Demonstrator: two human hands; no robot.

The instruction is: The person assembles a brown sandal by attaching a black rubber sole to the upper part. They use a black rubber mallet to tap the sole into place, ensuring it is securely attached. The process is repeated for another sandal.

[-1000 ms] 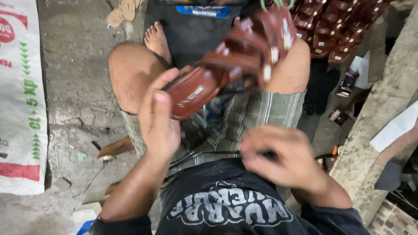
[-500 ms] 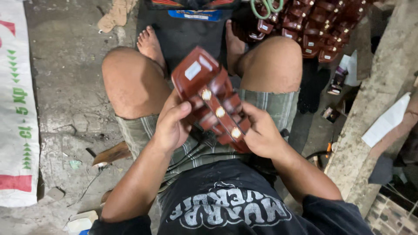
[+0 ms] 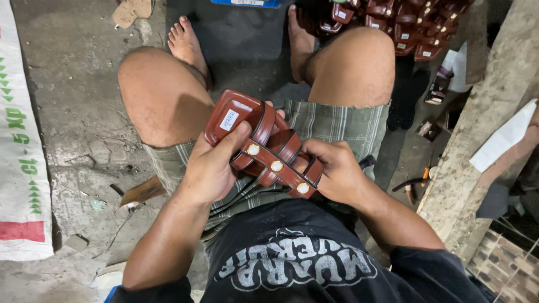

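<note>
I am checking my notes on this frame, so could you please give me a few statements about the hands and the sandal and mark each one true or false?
1. Both hands grip one brown sandal over the lap. True.
2. The left hand has its thumb on the sandal near a white sticker. True.
3. The right hand rests empty on the right knee. False: it holds the sandal's end nearest the body.
4. The cross strap carries three round pale studs. True.
5. The sandal is blue. False: it is reddish brown.
6. More brown sandals lie piled on the floor beyond the right knee. True.
</note>
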